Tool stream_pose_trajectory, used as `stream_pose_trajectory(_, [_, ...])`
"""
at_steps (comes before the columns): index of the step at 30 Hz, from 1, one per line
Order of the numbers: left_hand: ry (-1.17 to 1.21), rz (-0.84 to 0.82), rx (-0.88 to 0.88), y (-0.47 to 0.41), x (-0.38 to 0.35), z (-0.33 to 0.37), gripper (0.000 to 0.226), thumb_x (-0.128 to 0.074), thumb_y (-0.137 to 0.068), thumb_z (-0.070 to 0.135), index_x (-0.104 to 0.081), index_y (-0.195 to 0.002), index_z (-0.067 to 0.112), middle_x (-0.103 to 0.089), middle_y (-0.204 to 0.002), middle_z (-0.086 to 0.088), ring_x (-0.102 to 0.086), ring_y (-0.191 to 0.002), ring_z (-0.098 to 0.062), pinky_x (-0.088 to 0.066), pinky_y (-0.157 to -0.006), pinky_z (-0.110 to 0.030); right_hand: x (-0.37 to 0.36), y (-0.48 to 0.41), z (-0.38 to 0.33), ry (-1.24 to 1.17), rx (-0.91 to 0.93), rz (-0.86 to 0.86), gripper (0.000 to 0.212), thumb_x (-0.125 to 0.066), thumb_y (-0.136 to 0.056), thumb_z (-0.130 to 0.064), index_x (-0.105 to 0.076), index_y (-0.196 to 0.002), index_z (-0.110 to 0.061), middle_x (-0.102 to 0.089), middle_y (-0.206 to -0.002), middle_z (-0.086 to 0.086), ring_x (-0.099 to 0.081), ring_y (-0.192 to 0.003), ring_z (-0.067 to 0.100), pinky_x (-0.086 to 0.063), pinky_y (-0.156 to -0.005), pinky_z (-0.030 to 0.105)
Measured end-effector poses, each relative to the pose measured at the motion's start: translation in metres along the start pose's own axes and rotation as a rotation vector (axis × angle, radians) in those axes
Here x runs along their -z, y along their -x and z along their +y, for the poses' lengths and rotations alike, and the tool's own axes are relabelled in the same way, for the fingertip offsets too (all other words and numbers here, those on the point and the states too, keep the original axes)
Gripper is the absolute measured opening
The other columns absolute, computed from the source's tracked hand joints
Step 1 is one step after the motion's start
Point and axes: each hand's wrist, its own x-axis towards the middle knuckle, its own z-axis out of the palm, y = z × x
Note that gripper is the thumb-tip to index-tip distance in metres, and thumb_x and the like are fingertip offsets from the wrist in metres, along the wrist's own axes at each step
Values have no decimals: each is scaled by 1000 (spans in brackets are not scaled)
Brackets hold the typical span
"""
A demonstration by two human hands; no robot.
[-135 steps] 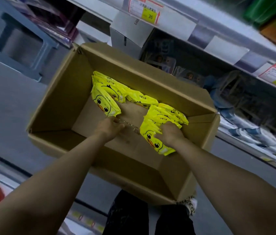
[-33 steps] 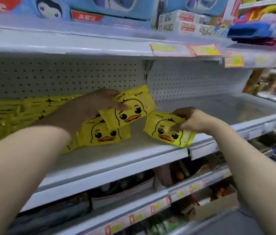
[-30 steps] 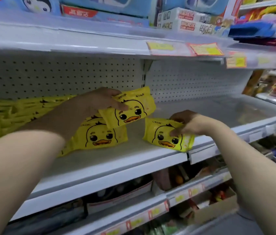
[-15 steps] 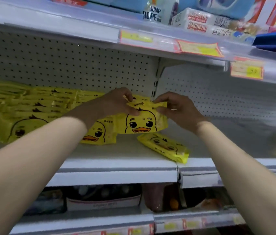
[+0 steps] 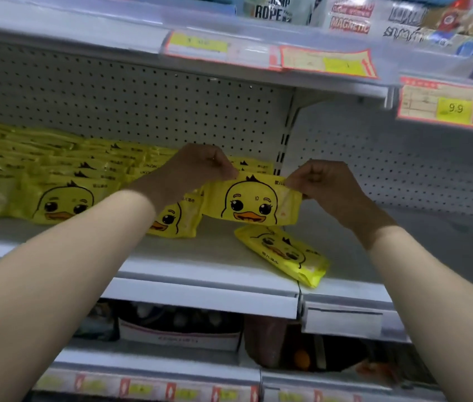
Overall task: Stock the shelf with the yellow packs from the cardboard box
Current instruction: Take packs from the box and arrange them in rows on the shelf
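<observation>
On the white shelf [image 5: 200,256], about at its middle, I hold one yellow pack [image 5: 251,203] upright with both hands. My left hand [image 5: 200,166] pinches the top left corner and my right hand [image 5: 322,181] pinches the top right corner, fingers curled on it. If its lower edge touches the shelf, I cannot tell. A second pack [image 5: 283,253] lies flat at the shelf's front edge. Rows of packs [image 5: 64,195] stand on the shelf's left part. A price tag [image 5: 439,105] hangs above the shelf's right part.
</observation>
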Motion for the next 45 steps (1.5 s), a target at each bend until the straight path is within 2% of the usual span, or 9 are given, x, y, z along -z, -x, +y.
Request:
stream_pose_trajectory(5, [-3, -70, 64, -16, 4, -6, 22, -76, -81, 16, -69, -97, 3, -73, -106, -5, -64, -109, -16, -45, -106, -40, 1, -9, 6, -42, 5, 7, 6, -74, -85, -2, -68, -85, -1, -76, -79, -1, -72, -78, 15, -59, -74, 33])
stream_pose_trajectory(11, [-381, -225, 40, -40, -2, 5, 52, -83, -70, 43, -61, -116, 31, -67, -105, 7, -61, -100, -8, -45, -77, -26, -12, -20, 14, -55, 39, 71, 10, -75, -83, 2, -68, -89, 5, -75, -76, -4, -70, -72, 11, -56, -66, 22])
stream_pose_trajectory(16, [-677, -306, -43, -63, -10, 1, 52, -85, -66, 46, -68, -107, 20, -65, -107, 4, -61, -102, -16, -47, -82, -33, -14, -28, 18, 61, 1, 91, 17, -78, -82, -6, -70, -96, -1, -75, -90, 10, -72, -85, 31, -60, -80, 45])
stream_pose_trajectory(20, [-733, -306, -49, -80, -12, -2, 50, -86, -67, 44, -71, -105, 16, -68, -103, -2, -62, -97, -19, -50, -86, -36, -4, -26, 25, 260, -157, 86, 54, -88, -73, -26, -60, -118, -17, -70, -104, 6, -70, -95, 22, -58, -86, 38])
stream_pose_trajectory(25, [-798, -275, -57, -101, -17, -15, 62, -84, -71, 43, -66, -119, 8, -63, -119, -6, -59, -104, -23, -49, -91, -35, 2, 0, 11, 619, -546, -332, 57, -78, -66, -66, -66, -95, -18, -67, -105, -5, -66, -98, 23, -56, -82, 31])
stream_pose_trajectory(31, [-786, -267, -73, -116, -21, -25, 64, -83, -73, 42, -65, -122, 5, -62, -115, -7, -56, -101, -20, -46, -86, -33, -7, 20, -4, 707, -669, -544, 58, -78, -72, -61, -65, -117, -26, -64, -113, -6, -61, -102, 10, -56, -92, 34])
stream_pose_trajectory(34, [-823, -336, -85, -118, -24, -26, 66, -82, -72, 44, -63, -125, 9, -62, -126, -8, -57, -107, -20, -45, -83, -30, -11, 19, -6, 733, -678, -558, 61, -78, -71, -62, -68, -116, -23, -66, -112, -6, -62, -102, 11, -57, -90, 33])
stream_pose_trajectory(40, [-1026, -372, -133, -109, -28, -31, 70, -80, -67, 57, -65, -118, 11, -63, -104, -4, -60, -99, -25, -49, -84, -36, -15, 20, -5, 751, -662, -583, 51, -78, -72, -60, -71, -100, -19, -71, -88, -7, -66, -79, 11, -50, -68, 23])
stream_pose_trajectory(45, [-1026, -329, -160, -101, -23, -37, 68, -79, -70, 55, -61, -125, 19, -55, -108, -7, -43, -111, -26, -39, -82, -33, -8, 17, -2, 622, -620, -533, 45, -90, -63, -46, -66, -96, -27, -74, -98, -7, -72, -91, 16, -59, -84, 37])
